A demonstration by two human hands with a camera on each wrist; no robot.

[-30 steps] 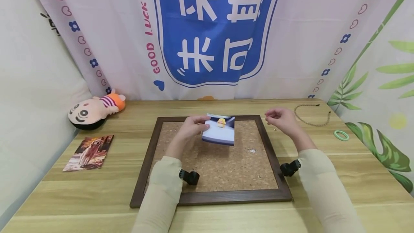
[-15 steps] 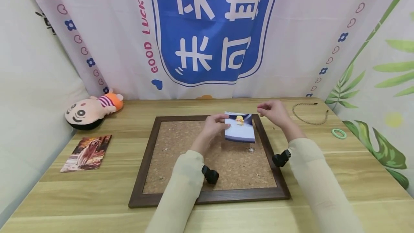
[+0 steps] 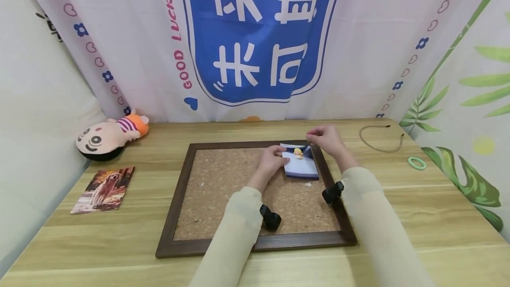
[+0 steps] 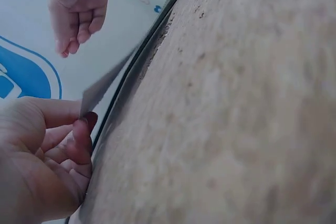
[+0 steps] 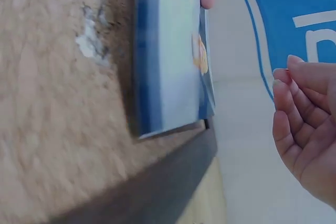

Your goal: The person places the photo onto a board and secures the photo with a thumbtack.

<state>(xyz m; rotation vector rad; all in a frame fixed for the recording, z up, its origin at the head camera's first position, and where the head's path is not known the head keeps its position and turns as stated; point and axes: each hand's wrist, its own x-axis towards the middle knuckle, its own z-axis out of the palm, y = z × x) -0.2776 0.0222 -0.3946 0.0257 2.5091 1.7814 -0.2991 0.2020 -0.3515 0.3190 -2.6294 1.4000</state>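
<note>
My left hand (image 3: pixel 272 161) pinches the left edge of a small photo (image 3: pixel 299 167) of a yellow toy figure between thumb and fingers. The photo lies over the upper right corner of a brown-framed cork board (image 3: pixel 235 189), its surface slightly bowed. In the right wrist view the photo (image 5: pixel 176 61) sits close to the cork; whether it lies fully flat cannot be told. Just above that corner my right hand (image 3: pixel 326 138) is raised, thumb and forefinger tips together. In the right wrist view this hand (image 5: pixel 310 119) seems to pinch something tiny, too small to make out.
A dog photo (image 3: pixel 104 189) lies left of the board, with a plush doll (image 3: pixel 111 136) behind it. A braided headband (image 3: pixel 372 144) and a green ring (image 3: pixel 416 163) lie at the right. A printed curtain (image 3: pixel 255 34) hangs behind the table.
My left hand has carried the photo right, from over the board's upper middle to its upper right corner, and lowered it. My right hand has moved left, in towards that corner.
</note>
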